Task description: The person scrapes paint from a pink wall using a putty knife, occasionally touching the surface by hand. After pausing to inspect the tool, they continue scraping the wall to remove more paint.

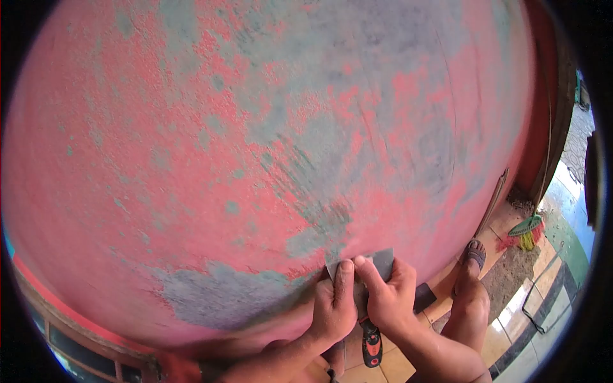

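Note:
A grey sheet, perhaps a thin scraper blade or sandpaper, is held between both hands near the lower wall. My left hand pinches its left part, thumb upward. My right hand grips its right part, its thumb beside the left thumb. In front of them rises a pink wall with grey-green patches and scraped streaks. Below the hands shows a tool with a black and orange handle; its upper end is hidden behind my right hand.
A sandalled foot rests on the tiled floor at the right. Beyond it lies a broom head with red and yellow bristles, near debris. A thin stick leans by the wall. Window frames show at lower left.

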Available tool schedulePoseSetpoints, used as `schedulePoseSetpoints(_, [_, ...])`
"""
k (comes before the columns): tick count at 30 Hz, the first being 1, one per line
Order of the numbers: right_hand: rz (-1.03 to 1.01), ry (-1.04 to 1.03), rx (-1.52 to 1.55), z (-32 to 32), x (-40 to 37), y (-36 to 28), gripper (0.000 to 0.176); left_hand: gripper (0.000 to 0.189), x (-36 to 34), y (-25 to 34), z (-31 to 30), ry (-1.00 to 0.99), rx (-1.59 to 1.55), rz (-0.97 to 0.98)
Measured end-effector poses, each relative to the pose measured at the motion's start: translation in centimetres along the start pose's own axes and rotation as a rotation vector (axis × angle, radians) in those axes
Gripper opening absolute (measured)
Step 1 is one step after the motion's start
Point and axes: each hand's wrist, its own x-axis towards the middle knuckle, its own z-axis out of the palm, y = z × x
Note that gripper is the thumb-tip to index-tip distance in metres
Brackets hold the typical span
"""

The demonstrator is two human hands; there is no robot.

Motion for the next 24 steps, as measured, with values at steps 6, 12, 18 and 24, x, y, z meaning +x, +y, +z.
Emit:
schedulePoseSetpoints(6, [-0.003, -0.021, -0.026, -0.2, -0.5, -0.5, 0.025, 0.036, -0.5, -0.8, -0.2, -0.005, -0.005, -0.042])
schedulePoseSetpoints(12, [-0.016, -0.042, 0.037, 0.2, 0.4, -1.5, 0.024, 0.019, 0.5, -0.9, -1.2, -0.114, 0.265, 0.167])
schedulePoseSetpoints(18, [-0.018, 0.007, 0.03, 0.4, -0.5, 0.3, 0.027, 0.035, 0.2, 0.5, 0.1, 0.033, -0.009, 0.032])
schedulePoseSetpoints(24, [-0.037, 0.0, 0.058, 0.9, 0.6, -2.4, 0.027, 0.038, 1.2, 2.1, -0.4, -0.018, -0.167, -0.144])
